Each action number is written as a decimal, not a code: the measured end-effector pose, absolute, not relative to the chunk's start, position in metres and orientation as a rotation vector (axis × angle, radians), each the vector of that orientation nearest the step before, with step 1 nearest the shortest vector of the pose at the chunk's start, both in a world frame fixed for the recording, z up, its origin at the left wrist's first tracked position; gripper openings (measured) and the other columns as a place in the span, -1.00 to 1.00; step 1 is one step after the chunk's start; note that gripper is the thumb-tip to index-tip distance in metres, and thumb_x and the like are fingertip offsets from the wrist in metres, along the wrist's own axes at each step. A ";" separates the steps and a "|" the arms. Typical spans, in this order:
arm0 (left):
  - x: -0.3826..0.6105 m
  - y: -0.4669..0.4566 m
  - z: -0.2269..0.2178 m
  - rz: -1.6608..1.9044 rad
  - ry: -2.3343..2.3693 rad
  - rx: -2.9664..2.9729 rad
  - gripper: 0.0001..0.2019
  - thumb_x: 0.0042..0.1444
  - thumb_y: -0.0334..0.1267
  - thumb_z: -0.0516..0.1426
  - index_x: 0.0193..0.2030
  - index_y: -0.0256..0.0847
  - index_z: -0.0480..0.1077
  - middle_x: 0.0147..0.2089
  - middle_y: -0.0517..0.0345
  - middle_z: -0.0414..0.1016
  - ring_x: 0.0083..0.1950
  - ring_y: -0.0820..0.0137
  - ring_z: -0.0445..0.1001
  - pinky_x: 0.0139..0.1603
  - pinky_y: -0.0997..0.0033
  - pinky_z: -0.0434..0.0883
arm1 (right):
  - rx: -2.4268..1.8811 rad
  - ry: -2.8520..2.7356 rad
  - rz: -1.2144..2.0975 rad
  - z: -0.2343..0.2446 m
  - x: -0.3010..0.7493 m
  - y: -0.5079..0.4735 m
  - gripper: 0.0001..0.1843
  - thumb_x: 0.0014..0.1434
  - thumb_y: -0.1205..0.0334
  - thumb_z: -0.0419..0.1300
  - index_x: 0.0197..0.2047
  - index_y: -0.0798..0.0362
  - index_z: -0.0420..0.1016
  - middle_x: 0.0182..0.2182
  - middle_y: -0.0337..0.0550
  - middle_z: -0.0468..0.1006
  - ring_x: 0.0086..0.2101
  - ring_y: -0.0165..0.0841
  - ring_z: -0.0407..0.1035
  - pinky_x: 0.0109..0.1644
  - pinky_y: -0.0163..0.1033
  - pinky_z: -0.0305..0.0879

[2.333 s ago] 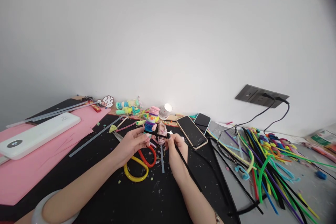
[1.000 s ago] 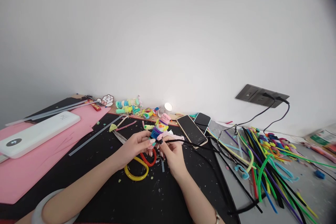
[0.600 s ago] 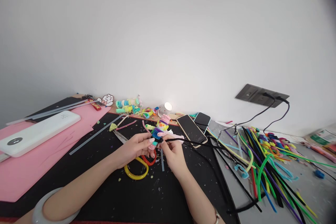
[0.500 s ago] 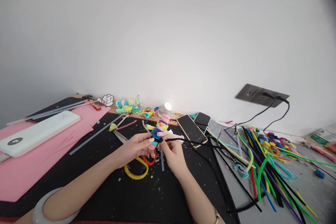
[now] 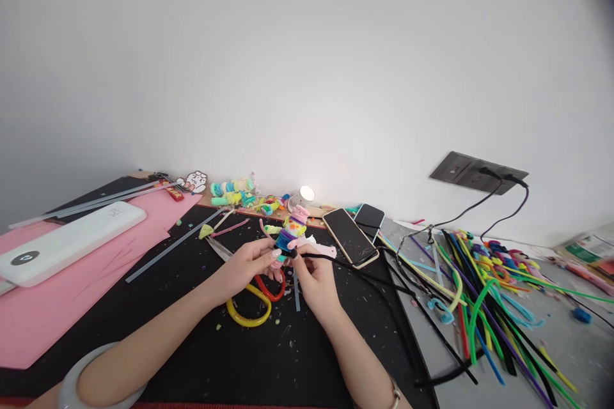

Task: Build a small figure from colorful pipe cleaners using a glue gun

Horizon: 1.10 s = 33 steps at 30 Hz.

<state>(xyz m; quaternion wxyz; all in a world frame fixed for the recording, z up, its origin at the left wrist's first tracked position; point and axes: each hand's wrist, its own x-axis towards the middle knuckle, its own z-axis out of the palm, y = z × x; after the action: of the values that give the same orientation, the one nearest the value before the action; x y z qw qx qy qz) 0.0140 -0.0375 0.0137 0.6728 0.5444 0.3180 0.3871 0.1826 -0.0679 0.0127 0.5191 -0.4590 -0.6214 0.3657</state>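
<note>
Between my hands, a small pipe-cleaner doll [image 5: 286, 239] stands upright, with a pink top, a yellow head and a blue and purple body. My left hand [image 5: 252, 266] is closed around its lower left side. My right hand [image 5: 313, 278] pinches a black pipe cleaner [image 5: 330, 258] against the doll's lower body; its long end trails off to the right. Beneath my left hand lie scissors [image 5: 249, 323] with yellow and red handles, their blades partly covered by the fingers.
Two phones [image 5: 352, 238] lie at the back, right of the doll. Many loose pipe cleaners [image 5: 489, 313] spread over the grey surface at right. A white power bank [image 5: 71, 243] rests on pink sheets [image 5: 43, 326] at left. A small lamp [image 5: 307, 195] shines by the wall.
The doll has turned and straightened slightly between my fingers, with more of its blue body showing. Both hands keep nearly the same place and grip.
</note>
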 end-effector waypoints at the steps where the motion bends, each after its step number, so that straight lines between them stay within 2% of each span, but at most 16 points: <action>1: 0.014 -0.037 0.013 0.884 0.736 1.262 -0.76 0.09 -0.07 0.24 -0.25 -0.21 0.52 -0.47 0.12 0.50 -0.41 0.26 0.51 -0.33 0.35 0.38 | -1.116 -1.494 0.860 0.011 0.183 -0.068 -0.73 0.23 0.07 0.12 -0.39 0.06 0.44 -0.51 -0.20 0.46 -0.51 -0.37 0.32 -0.43 -0.29 0.23; 6: 0.013 -0.036 0.011 0.953 0.829 1.371 -0.74 0.13 -0.10 0.21 -0.12 -0.19 0.51 -0.44 0.11 0.55 -0.40 0.24 0.52 -0.33 0.35 0.37 | -1.202 -1.483 0.813 0.005 0.183 -0.065 -0.75 0.21 0.08 0.13 -0.32 0.08 0.50 -0.51 -0.20 0.45 -0.54 -0.37 0.28 -0.43 -0.28 0.24; 12: 0.013 -0.035 0.009 0.988 0.839 1.333 -0.76 0.10 -0.13 0.24 -0.13 -0.18 0.54 -0.44 0.09 0.56 -0.42 0.24 0.51 -0.35 0.35 0.36 | -1.227 -1.469 0.814 0.000 0.182 -0.064 -0.74 0.22 0.08 0.12 -0.30 0.09 0.50 -0.53 -0.20 0.43 -0.52 -0.35 0.30 -0.40 -0.26 0.26; 18: 0.013 -0.033 0.006 0.974 0.828 1.257 -0.73 0.07 -0.12 0.27 -0.12 -0.20 0.54 -0.47 0.11 0.56 -0.41 0.25 0.52 -0.35 0.37 0.36 | -1.190 -1.414 0.831 0.005 0.181 -0.064 -0.75 0.20 0.08 0.15 -0.30 0.08 0.53 -0.50 -0.17 0.49 -0.52 -0.34 0.33 -0.40 -0.25 0.30; 25: 0.012 -0.031 0.004 0.927 0.850 1.161 -0.68 0.09 -0.07 0.25 -0.10 -0.22 0.52 -0.36 0.11 0.57 -0.30 0.25 0.54 -0.22 0.32 0.42 | -1.175 -1.352 0.887 0.009 0.180 -0.065 -0.73 0.17 0.03 0.16 -0.36 0.06 0.49 -0.57 -0.22 0.43 -0.57 -0.36 0.28 -0.49 -0.29 0.21; 31: 0.012 -0.029 0.003 0.979 0.904 1.321 -0.68 0.06 -0.13 0.27 -0.07 -0.22 0.49 -0.34 0.10 0.59 -0.31 0.26 0.54 -0.24 0.33 0.41 | -1.138 -1.311 0.960 0.007 0.178 -0.064 -0.70 0.13 -0.02 0.21 -0.37 0.07 0.50 -0.60 -0.24 0.40 -0.57 -0.36 0.29 -0.45 -0.27 0.24; 33: 0.013 -0.032 0.008 1.003 0.919 1.341 -0.71 0.04 -0.15 0.27 -0.12 -0.22 0.50 -0.34 0.10 0.59 -0.32 0.26 0.53 -0.23 0.31 0.42 | -1.125 -1.276 0.999 0.007 0.177 -0.064 -0.69 0.10 -0.04 0.25 -0.38 0.07 0.49 -0.61 -0.25 0.40 -0.58 -0.37 0.28 -0.45 -0.27 0.24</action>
<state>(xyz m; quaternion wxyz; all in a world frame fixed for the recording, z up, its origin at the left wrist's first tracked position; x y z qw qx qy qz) 0.0128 -0.0317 0.0081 0.5774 0.5732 0.3929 0.4286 0.1770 -0.0643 0.0065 0.5518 -0.4756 -0.5393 0.4224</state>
